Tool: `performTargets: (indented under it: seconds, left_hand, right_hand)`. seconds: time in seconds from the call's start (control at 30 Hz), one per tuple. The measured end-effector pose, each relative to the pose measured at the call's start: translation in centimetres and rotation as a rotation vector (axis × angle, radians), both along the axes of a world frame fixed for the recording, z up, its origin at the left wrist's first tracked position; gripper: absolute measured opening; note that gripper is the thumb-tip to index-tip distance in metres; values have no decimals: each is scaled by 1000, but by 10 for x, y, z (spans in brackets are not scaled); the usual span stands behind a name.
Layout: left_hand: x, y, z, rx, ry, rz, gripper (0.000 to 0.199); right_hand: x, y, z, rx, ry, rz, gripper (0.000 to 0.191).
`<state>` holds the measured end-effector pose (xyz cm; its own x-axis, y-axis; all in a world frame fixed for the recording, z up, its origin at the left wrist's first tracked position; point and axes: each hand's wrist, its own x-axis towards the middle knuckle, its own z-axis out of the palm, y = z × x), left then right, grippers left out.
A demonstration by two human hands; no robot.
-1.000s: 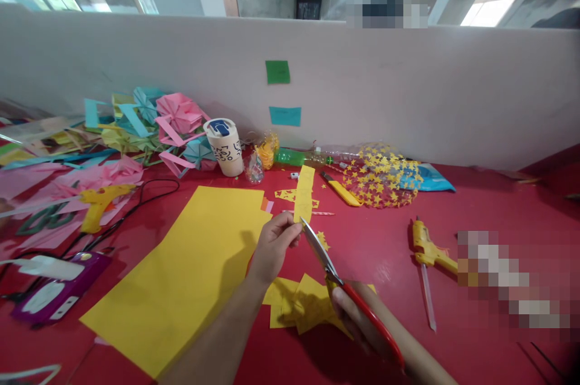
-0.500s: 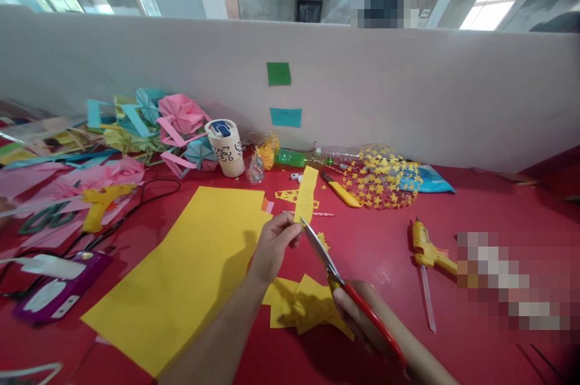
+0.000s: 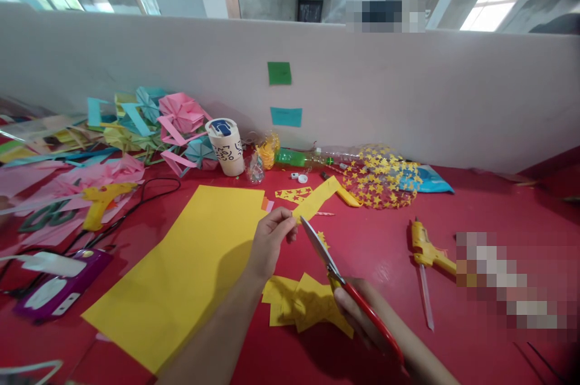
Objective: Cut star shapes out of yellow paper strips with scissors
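Note:
Between the thumb and fingers of my left hand [image 3: 274, 237] is the near end of a yellow paper strip [image 3: 316, 199], which slants away up and to the right. My right hand [image 3: 357, 306] grips red-handled scissors [image 3: 371, 315]. Their blades look nearly closed, with the tip at the strip's held end beside my left fingertips; whether they touch the paper I cannot tell. Below the hands lie overlapping yellow paper pieces [image 3: 312, 306]. Small cut yellow stars [image 3: 322, 239] rest behind the blades. A strip with star-shaped holes [image 3: 290, 194] lies farther back.
Large yellow sheets [image 3: 194, 264] cover the left middle of the red table. A yellow glue gun [image 3: 426, 246] lies right, another glue gun [image 3: 102, 203] left by a purple power strip [image 3: 63, 288]. Along the partition stand a cup [image 3: 226, 149], a star-covered clear bundle [image 3: 385, 179] and folded paper flowers [image 3: 181, 113].
The yellow strip has swung from almost upright to slanting right, its far end now over the yellow cutter. My left hand has shifted slightly left. The scissors stay nearly in place.

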<state>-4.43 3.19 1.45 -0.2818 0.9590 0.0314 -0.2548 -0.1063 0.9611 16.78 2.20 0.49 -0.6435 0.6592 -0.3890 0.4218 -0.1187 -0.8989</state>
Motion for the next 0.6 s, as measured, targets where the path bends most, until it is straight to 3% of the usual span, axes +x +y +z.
performTargets:
  seconds: [0.37,0.6]
  left_hand:
    - [-5,1,-2,36,-32,-33,13]
    - [-5,1,2,52,67,-42,16]
  right_hand:
    - [1,0,4,-4,18,36,58]
    - [1,0,5,-11,17,17,58]
